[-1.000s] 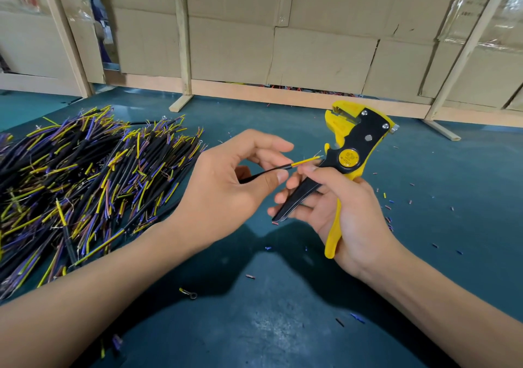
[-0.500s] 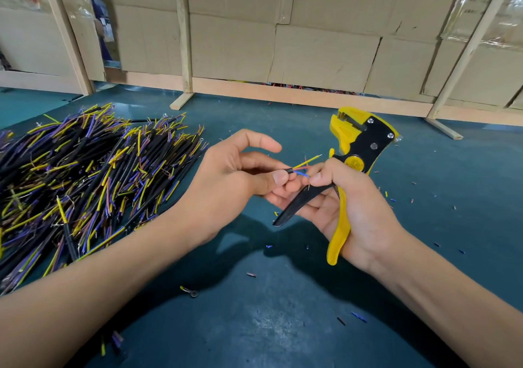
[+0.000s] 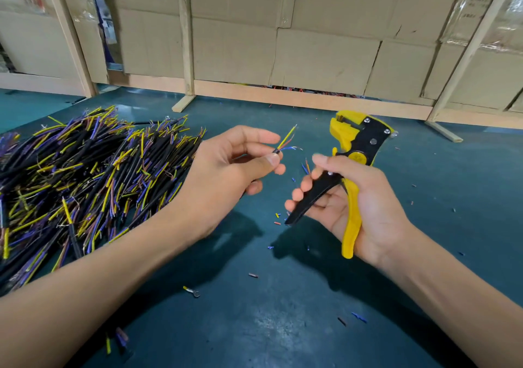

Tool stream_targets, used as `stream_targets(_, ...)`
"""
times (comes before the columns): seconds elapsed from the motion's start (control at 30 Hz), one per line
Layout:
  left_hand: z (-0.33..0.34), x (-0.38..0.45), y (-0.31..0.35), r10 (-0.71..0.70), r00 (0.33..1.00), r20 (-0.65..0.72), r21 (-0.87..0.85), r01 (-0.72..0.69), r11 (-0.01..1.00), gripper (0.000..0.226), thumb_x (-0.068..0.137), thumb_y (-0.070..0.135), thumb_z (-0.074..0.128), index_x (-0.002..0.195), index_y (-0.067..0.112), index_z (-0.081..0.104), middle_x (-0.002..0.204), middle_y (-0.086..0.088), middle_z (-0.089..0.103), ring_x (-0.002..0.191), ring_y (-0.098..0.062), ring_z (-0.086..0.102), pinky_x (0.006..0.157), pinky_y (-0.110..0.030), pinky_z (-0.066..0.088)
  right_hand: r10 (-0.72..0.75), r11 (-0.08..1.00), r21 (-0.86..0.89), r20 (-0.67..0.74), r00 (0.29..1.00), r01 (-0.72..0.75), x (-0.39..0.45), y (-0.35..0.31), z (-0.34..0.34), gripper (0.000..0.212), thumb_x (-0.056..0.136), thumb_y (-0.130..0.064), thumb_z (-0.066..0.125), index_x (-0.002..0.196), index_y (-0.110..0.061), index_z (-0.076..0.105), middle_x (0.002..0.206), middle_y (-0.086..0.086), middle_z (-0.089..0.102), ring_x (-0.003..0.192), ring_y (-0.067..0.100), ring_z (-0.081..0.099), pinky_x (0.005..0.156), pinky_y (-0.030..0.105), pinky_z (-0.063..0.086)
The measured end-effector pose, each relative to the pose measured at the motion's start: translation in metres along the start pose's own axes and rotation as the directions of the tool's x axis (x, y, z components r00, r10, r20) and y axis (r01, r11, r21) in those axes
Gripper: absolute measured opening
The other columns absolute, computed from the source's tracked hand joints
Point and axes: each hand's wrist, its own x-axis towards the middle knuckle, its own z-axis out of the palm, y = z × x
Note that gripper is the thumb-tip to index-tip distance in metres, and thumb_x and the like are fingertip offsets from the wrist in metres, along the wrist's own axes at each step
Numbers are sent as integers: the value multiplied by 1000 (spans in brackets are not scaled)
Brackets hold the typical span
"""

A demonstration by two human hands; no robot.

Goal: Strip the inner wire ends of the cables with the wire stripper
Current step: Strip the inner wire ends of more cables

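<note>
My left hand (image 3: 226,175) pinches a short black cable (image 3: 276,150) between thumb and forefinger. Its yellow, red and blue inner wires fan out up and to the right, with bare strands at the tips. My right hand (image 3: 356,203) grips the yellow and black wire stripper (image 3: 355,152) by its handles, jaws pointing up and away, a short way right of the cable end and not touching it. Thin blue and orange wire bits (image 3: 305,167) show just left of my right thumb.
A big heap of black cables (image 3: 85,181) with yellow, blue and purple inner wires lies at the left on the dark green table (image 3: 283,325). Small insulation scraps and a ring terminal (image 3: 192,291) dot the table. Cardboard and wooden frames (image 3: 186,42) close off the back.
The hands were together with my right fingers at the cable's wire ends. Now they have moved apart, and the inner wires stand splayed out from the cable.
</note>
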Motion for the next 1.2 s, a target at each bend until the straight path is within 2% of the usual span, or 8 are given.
stream_targets(0.17,-4,1,1,75,997,-13,183,-72,980,9,85,12,77,92,16,73,75,-1,67,66,-15,60,48,-18,37,52,996,-73,44,998,-48,-3,-1,-1,21,85,-24,71,75,-5,69,72,16,58,62,34,61,65,47,58)
stream_targets(0.33,-3,-2,4,164,986,33,248,-167,954,12,88,5,73,96,14,70,70,-11,65,57,-12,57,51,-16,39,-105,985,-135,30,994,108,-2,1,1,21,81,-20,74,86,1,74,73,17,60,59,37,59,63,48,57)
stream_targets(0.4,-2,-4,4,176,982,69,254,-188,949,13,88,3,72,94,14,71,73,-15,66,57,-11,57,53,-13,39,-160,975,-147,44,986,165,-1,1,0,21,83,-18,73,89,2,73,71,17,58,58,38,59,64,50,56)
stream_targets(0.63,-1,-7,-2,162,974,156,291,-202,935,11,89,8,72,96,16,75,75,0,69,59,-9,58,57,-10,42,-208,961,-169,72,975,218,0,2,-5,13,88,-11,70,88,2,70,69,16,54,59,37,59,64,50,56)
stream_targets(0.77,-1,-7,-4,209,967,144,376,-248,893,9,90,12,74,96,17,76,76,4,69,64,-10,59,64,-17,45,-223,948,-223,47,974,228,1,2,-7,10,84,-9,71,79,-1,70,67,17,56,59,39,60,64,49,57)
stream_targets(0.87,-1,-7,-5,312,940,138,545,-335,768,8,89,15,75,97,16,78,81,7,69,74,-10,63,71,-22,48,-225,938,-264,23,974,223,1,5,-6,17,88,-6,70,72,-7,72,67,16,57,58,39,62,66,52,58)
stream_targets(1.07,-2,-5,-4,503,799,328,731,-552,401,9,90,5,74,98,6,78,89,-6,69,75,-17,65,74,-20,49,-280,901,-354,-30,960,252,-1,4,-4,27,93,-2,66,67,-8,69,64,13,57,55,37,62,70,59,61)
stream_targets(1.2,-2,-4,-5,531,760,376,754,-583,301,10,92,4,70,99,3,77,91,-10,68,74,-24,65,73,-38,56,-320,889,-351,-18,947,293,-3,4,-1,23,94,0,65,71,-4,67,65,14,56,57,38,61,64,50,60)
